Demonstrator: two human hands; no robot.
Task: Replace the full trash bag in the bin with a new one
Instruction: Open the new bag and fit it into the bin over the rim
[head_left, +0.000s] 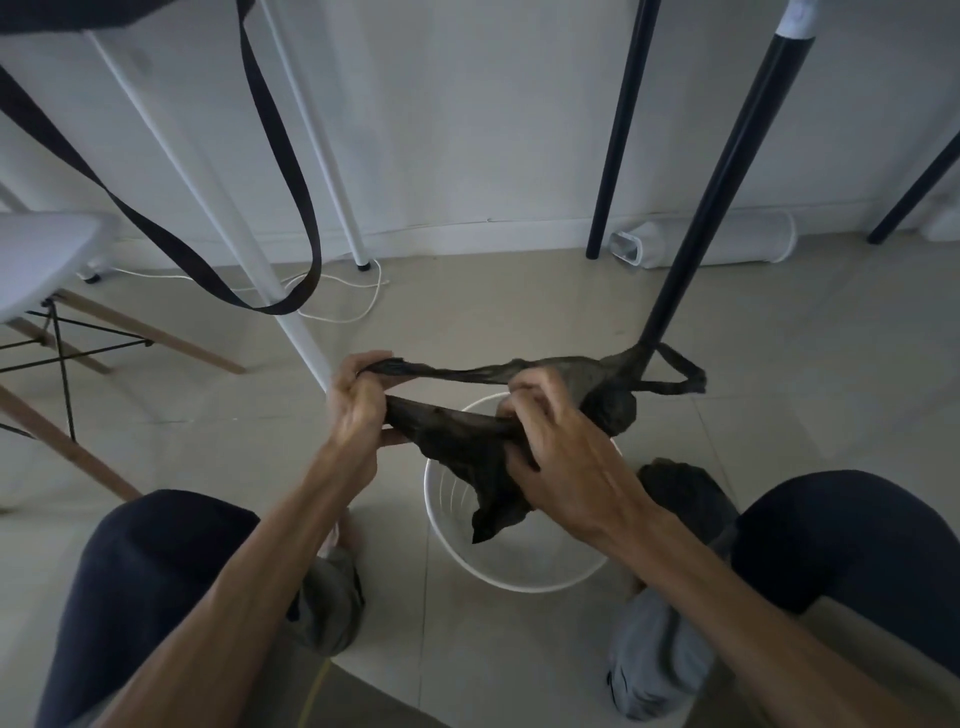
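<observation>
Gripping a crumpled black trash bag (457, 436) at frame centre, both the left hand (358, 410) and the right hand (550, 441) curl their fingers around it above the white bin (514, 571).

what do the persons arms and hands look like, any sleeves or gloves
Both forearms are bare up to the frame edge, with no sleeves showing. The left hand and right hand wear no gloves, and no rings, watch or bands are visible on the fingers or wrists.

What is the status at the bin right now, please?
Both hands, left and right, grip the new bag, stretching it above the bin. Bin unlined. Dark bag on floor beside it. Nothing blocking.
</observation>
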